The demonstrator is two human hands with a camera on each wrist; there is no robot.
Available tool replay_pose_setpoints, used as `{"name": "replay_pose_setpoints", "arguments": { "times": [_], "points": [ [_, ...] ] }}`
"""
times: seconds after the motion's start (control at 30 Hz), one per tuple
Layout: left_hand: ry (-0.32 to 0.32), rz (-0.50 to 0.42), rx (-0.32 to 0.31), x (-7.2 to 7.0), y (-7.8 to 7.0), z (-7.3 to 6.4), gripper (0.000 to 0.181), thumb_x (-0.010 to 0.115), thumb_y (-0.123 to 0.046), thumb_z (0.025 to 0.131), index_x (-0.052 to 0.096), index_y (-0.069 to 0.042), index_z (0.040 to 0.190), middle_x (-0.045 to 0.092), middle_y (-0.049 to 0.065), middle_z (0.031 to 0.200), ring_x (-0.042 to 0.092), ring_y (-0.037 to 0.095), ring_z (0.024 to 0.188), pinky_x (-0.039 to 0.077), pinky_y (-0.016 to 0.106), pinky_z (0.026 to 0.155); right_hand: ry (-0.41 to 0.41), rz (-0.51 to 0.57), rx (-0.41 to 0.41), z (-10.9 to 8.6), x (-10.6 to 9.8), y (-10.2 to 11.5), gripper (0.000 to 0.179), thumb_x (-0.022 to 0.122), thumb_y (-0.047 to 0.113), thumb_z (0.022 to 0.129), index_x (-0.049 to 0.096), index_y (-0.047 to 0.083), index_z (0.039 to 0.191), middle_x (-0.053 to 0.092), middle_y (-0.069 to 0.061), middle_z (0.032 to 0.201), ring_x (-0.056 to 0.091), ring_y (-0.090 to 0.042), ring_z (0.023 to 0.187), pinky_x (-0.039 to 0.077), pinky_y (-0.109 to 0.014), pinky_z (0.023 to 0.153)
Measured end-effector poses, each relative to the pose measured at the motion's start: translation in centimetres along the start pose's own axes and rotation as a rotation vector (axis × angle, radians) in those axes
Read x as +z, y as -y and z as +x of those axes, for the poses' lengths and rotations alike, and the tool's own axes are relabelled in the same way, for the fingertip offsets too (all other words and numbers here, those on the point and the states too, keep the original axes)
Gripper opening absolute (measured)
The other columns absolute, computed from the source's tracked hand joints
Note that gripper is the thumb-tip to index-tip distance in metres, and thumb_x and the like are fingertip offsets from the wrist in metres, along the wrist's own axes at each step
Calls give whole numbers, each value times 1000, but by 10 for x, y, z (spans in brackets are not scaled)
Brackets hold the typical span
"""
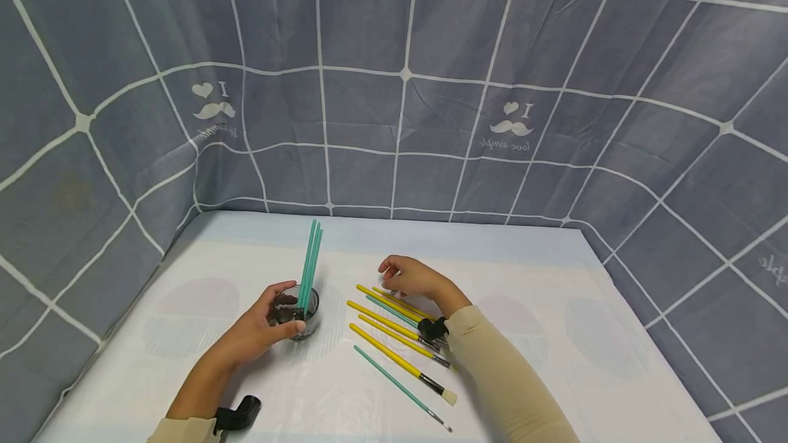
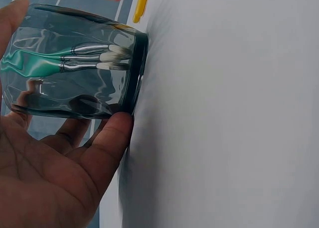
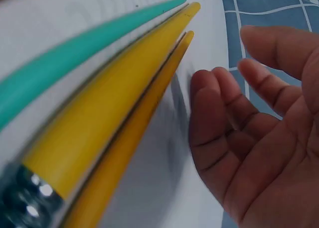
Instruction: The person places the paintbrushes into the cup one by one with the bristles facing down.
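Observation:
My left hand (image 1: pixel 255 330) grips a clear drinking glass (image 1: pixel 312 320) that stands upright on the table, thumb on one side and fingers round the other. Three teal paintbrushes (image 1: pixel 310 262) lean in the glass, handles up. Through its wall in the left wrist view, their pale bristles (image 2: pixel 114 57) point to the base. My right hand (image 1: pixel 421 279) hovers beside the handle ends of several loose brushes, fingers loosely bent and nothing between them. In the right wrist view it is close to a thick yellow brush (image 3: pixel 119 93) and a teal brush (image 3: pixel 99 44).
Right of the glass, several yellow brushes (image 1: pixel 384 351) lie fanned out, bristles toward me. A thin teal brush (image 1: pixel 400 386) lies nearest me. My right forearm partly covers the upper brushes. A grey checked curtain (image 1: pixel 363 115) hangs behind the white table (image 1: pixel 523 388).

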State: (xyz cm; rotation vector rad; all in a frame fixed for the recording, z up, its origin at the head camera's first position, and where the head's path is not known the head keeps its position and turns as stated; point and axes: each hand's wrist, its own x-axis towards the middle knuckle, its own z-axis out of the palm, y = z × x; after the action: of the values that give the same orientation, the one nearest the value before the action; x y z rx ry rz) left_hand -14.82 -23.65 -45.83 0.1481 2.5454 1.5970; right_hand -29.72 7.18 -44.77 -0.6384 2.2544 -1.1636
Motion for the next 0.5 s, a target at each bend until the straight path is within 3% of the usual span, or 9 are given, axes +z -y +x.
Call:
{"name": "replay_pose_setpoints", "arguments": {
  "times": [0.3,0.5],
  "points": [
    [13,-28,20,0,0,0,80,75,-24,90,26,-14,153,46,22,137,46,39,126,38,56,97,93,-125,1,0,0,-1,26,63,4,93,60,6,119,58,-6,100,53,-19,73,47,-32,66],
    [8,-21,3,1,-1,-1,81,75,-24,90,26,-13,153,46,22,138,47,40,126,38,58,98,108,-222,-27,1,0,-1,29,62,2,93,62,9,121,58,-4,106,51,-18,80,44,-32,72]
  ]
}}
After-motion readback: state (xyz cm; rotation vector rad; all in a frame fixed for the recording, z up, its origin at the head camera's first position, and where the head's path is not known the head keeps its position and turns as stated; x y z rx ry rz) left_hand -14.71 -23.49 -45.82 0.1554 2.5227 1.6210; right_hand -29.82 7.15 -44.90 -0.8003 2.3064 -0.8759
